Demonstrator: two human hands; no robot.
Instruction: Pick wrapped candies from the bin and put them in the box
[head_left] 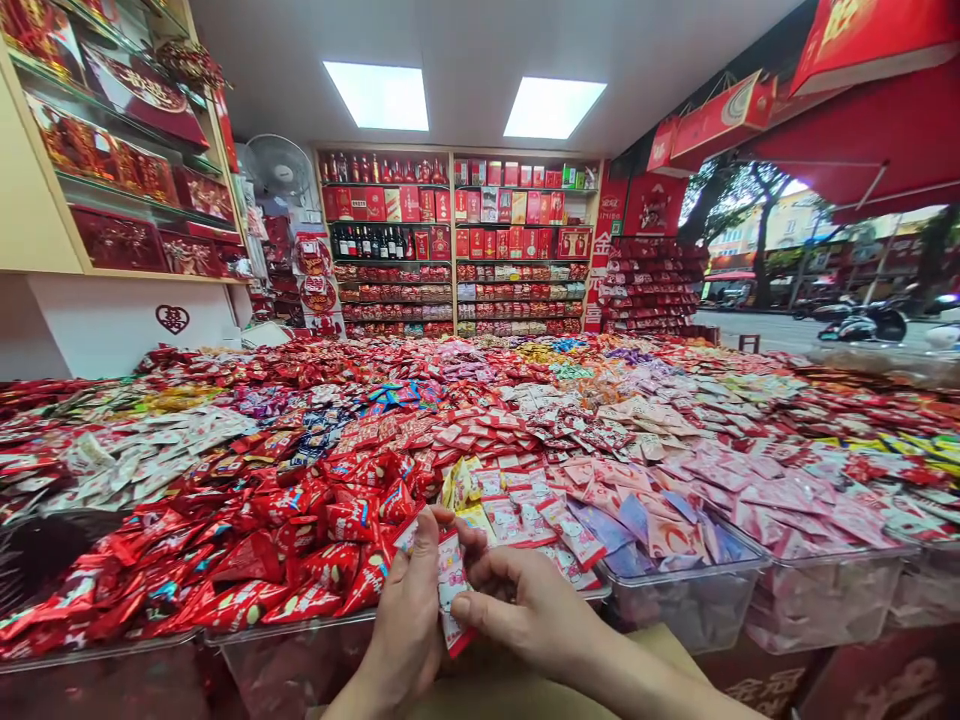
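Observation:
A small white candy packet with red ends and a pink cartoon print [451,580] is held upright between my two hands, close to the front of the display. My left hand [411,590] is closed round its left side, thumb pointing up; a second packet edge shows by that thumb. My right hand [517,595] pinches the packet's right edge between thumb and fingers. Just beyond lie matching white and red packets [517,505], with a few yellow ones [463,482] at their left. Red shiny candy packets [322,540] are heaped to the left of my hands.
Clear plastic bins [675,600] line the front edge, one holding pink and lilac packets [660,525]. A dark basket [45,560] sits far left. Shelves of bottles and red boxes [450,205] stand at the back, near a fan [279,170]. The street with scooters [862,320] is at right.

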